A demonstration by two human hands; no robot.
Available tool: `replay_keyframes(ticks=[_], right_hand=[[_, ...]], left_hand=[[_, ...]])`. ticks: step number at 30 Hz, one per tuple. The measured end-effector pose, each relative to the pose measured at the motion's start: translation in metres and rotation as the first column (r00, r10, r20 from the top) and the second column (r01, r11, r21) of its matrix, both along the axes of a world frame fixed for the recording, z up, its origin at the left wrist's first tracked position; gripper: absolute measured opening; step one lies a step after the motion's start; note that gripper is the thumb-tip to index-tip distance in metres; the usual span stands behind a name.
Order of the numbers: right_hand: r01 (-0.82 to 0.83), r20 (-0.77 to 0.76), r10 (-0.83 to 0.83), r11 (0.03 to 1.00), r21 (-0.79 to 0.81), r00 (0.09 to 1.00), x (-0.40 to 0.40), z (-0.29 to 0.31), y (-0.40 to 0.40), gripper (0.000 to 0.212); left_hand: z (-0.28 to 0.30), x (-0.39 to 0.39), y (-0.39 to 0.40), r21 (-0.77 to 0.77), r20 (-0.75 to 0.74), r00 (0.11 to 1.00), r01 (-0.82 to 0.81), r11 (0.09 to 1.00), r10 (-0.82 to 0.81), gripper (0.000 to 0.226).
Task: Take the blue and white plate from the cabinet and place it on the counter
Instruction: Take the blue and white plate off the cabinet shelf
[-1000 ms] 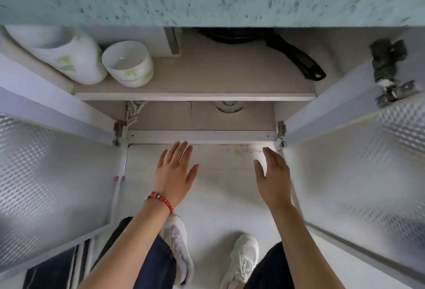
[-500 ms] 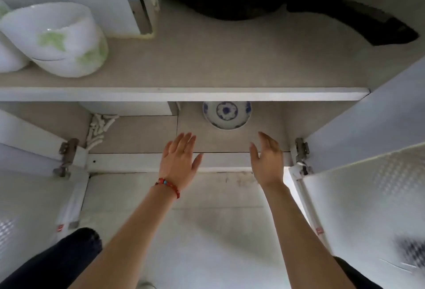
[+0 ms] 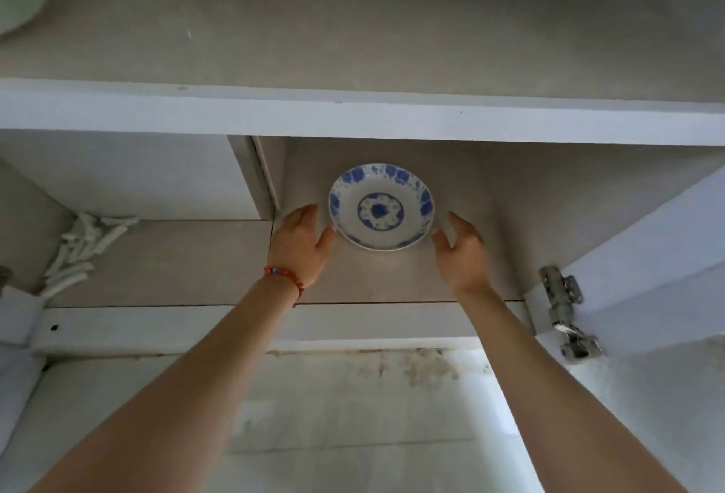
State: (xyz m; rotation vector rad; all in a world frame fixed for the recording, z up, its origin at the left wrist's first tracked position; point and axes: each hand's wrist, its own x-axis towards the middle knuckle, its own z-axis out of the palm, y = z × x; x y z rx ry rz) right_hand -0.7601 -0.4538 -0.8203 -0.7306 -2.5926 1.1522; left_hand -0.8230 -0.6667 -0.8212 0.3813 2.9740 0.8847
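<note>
Now plate (image 3: 381, 207) lies between left hand (image 3: 302, 245); right hand (image 3: 463, 253) spread

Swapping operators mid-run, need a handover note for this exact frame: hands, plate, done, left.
Left hand: open, beside the plate's left rim, thumb at or near the edge; contact unclear.
Right hand: open, just right of the rim, not gripping.
Blue and white plate: flat on the lower cabinet shelf, under the upper shelf.
Done: cabinet open, both hands reached in.
Left: close fingers on plate, lift it out, set it on the counter, which is out of view.
</note>
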Motion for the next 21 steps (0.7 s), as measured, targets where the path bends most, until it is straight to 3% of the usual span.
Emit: replay_keyframes(ticks=[4,6,9,13,16,21], right_hand=[[0.028,0.020,-0.025,0.981,-0.190,1.000,-0.019,-0.014,0.009,0.037],[0.033,-0.050,-0.049,0.957,-0.290,0.998,-0.027,-0.022,0.012,0.017],[0.085,-0.119,-0.136,0.928,-0.363,0.983,-0.035,-0.031,0.013,0.018],[0.051,-0.080,-0.097,0.892,-0.450,0.992,-0.042,-0.044,0.010,0.011],[0.096,-0.055,-0.147,0.843,-0.529,0.988,-0.047,-0.050,0.010,0.017],[0.056,-0.103,-0.136,0.827,-0.560,0.985,-0.040,-0.046,0.007,0.021]], left_hand=[[-0.019,-0.015,0.014,0.124,0.071,0.997,0.027,0.992,-0.036,0.039],[-0.025,-0.019,0.022,0.189,0.066,0.997,0.017,0.982,-0.031,0.036],[-0.031,-0.026,0.030,0.322,0.071,0.996,-0.068,0.944,0.048,0.033],[-0.037,-0.031,0.033,0.492,0.220,0.972,-0.183,0.851,0.082,0.035],[-0.035,-0.034,0.035,0.632,0.369,0.927,-0.304,0.713,0.069,0.040],[-0.033,-0.025,0.031,0.695,0.403,0.910,-0.370,0.617,0.092,0.043]])
